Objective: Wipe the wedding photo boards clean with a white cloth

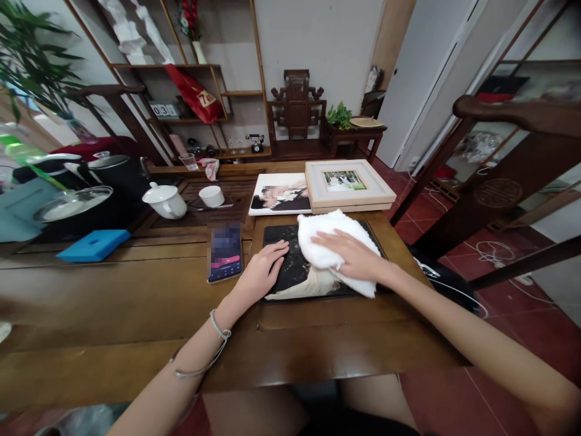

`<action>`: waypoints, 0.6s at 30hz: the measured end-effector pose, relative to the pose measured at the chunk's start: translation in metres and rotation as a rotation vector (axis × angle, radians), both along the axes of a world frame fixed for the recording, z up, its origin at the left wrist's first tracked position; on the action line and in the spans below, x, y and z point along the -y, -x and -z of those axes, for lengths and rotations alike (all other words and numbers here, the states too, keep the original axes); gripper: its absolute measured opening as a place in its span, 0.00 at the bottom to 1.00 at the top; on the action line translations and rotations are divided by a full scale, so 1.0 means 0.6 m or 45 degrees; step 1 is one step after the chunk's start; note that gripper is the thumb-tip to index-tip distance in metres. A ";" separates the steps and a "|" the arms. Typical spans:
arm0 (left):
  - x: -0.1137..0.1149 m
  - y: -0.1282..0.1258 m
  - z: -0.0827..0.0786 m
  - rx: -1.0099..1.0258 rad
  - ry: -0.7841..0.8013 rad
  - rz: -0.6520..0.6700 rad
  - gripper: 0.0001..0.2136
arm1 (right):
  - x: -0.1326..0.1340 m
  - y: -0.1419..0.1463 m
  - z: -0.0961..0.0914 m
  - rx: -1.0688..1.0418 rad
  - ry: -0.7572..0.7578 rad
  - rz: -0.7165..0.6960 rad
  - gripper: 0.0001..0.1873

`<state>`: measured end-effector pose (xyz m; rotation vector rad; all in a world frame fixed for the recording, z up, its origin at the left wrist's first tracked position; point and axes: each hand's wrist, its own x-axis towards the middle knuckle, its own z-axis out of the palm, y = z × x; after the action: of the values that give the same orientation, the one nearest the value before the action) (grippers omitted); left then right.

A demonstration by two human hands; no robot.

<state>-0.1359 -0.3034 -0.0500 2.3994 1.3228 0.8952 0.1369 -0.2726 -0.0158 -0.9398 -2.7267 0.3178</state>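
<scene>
A dark framed picture (295, 266) lies flat on the wooden table (136, 303) in front of me. My left hand (263, 269) rests on its left edge, fingers flat and spread, holding it down. My right hand (351, 254) presses a white cloth (327, 239) onto the picture's upper right part, fingers laid over the cloth. A silver bracelet circles my left wrist.
A phone (224, 251) lies just left of the picture. Behind it sit a photo print (279, 194) and a light wooden frame (347, 184). A white teapot (164, 201), cup (211, 195), blue sponge (93, 245) and pots with glass lids (72, 203) stand at the left. Chairs flank the right side.
</scene>
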 end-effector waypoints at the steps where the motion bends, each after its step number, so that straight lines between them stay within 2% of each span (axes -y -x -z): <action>1: 0.001 0.000 0.000 0.001 -0.004 -0.003 0.16 | -0.022 -0.009 0.003 -0.007 -0.022 0.075 0.40; 3: 0.001 -0.001 0.000 0.001 -0.005 -0.005 0.16 | -0.051 -0.037 0.009 -0.031 -0.053 0.217 0.38; 5: 0.002 -0.001 0.001 0.002 -0.002 -0.006 0.16 | -0.054 -0.071 0.015 -0.048 -0.077 0.297 0.38; 7: 0.001 -0.001 0.001 0.007 0.000 -0.006 0.17 | -0.030 -0.101 0.019 -0.039 -0.103 0.301 0.39; 9: 0.000 -0.001 0.002 0.011 0.000 -0.005 0.17 | 0.016 -0.116 0.018 -0.015 -0.118 0.267 0.42; 11: -0.001 -0.001 0.003 0.017 0.000 -0.006 0.16 | 0.073 -0.112 0.011 0.009 -0.089 0.202 0.45; 14: -0.002 -0.001 0.005 0.027 -0.002 -0.003 0.16 | 0.145 -0.077 -0.007 0.067 0.046 0.028 0.49; 16: -0.002 -0.001 0.005 0.024 -0.002 0.002 0.16 | 0.163 -0.047 -0.016 0.081 0.116 -0.095 0.50; 18: -0.002 -0.001 0.004 0.016 -0.006 0.008 0.16 | 0.146 -0.021 -0.016 0.060 0.135 -0.153 0.50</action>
<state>-0.1355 -0.3024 -0.0523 2.3959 1.3094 0.9109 0.1496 -0.3603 -0.0060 -0.8200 -2.8400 0.4721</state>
